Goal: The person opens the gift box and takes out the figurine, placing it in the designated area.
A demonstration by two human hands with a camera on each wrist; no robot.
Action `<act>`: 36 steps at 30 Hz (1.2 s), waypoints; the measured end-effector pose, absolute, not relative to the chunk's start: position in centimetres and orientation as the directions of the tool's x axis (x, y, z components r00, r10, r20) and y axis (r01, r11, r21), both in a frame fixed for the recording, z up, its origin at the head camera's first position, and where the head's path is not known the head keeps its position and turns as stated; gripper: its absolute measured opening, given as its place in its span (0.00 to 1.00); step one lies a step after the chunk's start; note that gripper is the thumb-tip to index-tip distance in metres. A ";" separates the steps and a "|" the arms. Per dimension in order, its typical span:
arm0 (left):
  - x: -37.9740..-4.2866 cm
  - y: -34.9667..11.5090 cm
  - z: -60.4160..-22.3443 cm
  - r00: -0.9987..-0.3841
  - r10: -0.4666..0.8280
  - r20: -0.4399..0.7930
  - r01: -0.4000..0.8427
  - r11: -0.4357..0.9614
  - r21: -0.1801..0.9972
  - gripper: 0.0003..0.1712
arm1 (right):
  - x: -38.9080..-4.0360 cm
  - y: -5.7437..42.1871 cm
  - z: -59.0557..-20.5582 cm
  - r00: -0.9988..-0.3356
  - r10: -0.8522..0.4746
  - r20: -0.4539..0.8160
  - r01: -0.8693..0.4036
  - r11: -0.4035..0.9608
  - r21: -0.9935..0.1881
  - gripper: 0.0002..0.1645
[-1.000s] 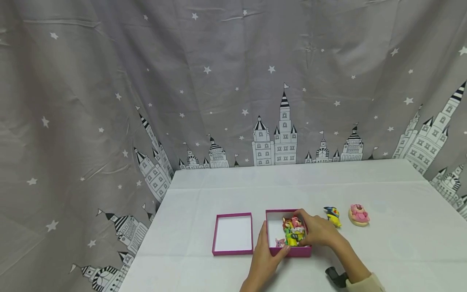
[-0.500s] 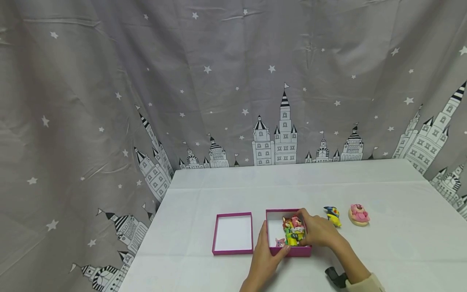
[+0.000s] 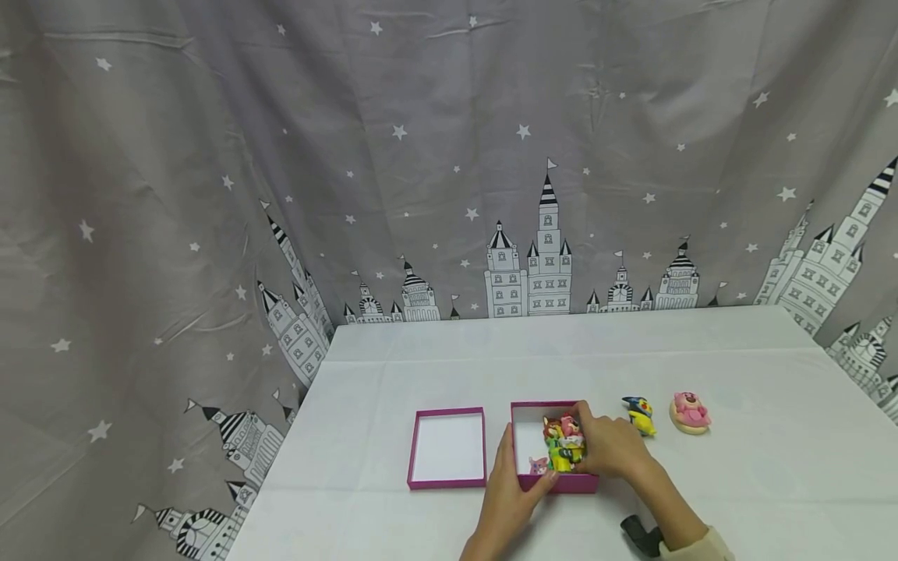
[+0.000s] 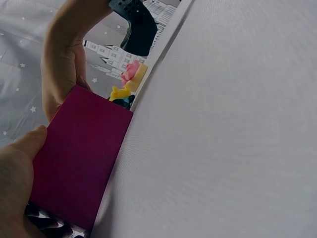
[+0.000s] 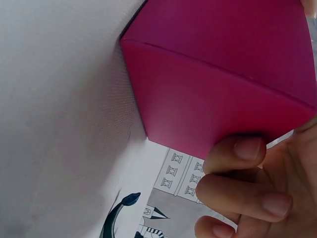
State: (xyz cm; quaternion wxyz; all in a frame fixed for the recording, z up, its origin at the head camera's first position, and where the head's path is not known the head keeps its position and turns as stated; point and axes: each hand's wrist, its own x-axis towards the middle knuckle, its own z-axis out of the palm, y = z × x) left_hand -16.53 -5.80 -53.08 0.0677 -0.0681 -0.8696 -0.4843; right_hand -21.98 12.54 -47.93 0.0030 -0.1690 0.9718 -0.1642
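An open magenta box with a white inside stands on the table in the head view. My left hand grips its front left corner, thumb on the front wall, as the left wrist view also shows. Colourful toy figures crowd the box's right half, and a small pink figure lies at the front. My right hand straddles the right wall, thumb and index finger reaching inside beside the figures. In the right wrist view its other fingers curl outside the box; I cannot tell what its thumb and index finger hold.
Left of the box lies a shallow magenta-rimmed lid, white side up. A yellow and dark blue figure and a pink bear figure on a cream base lie to the right. A grey castle-print curtain hangs behind the white table.
My right forearm and the dark wrist piece have shifted slightly left. The box, its figures and my left hand look the same.
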 end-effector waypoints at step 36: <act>-16.4 -5.8 -52.9 -0.989 0.048 0.139 0.144 0.517 0.844 0.57 | -22.0 12.5 -48.0 -0.938 -0.345 0.033 -0.343 0.907 -0.244 0.48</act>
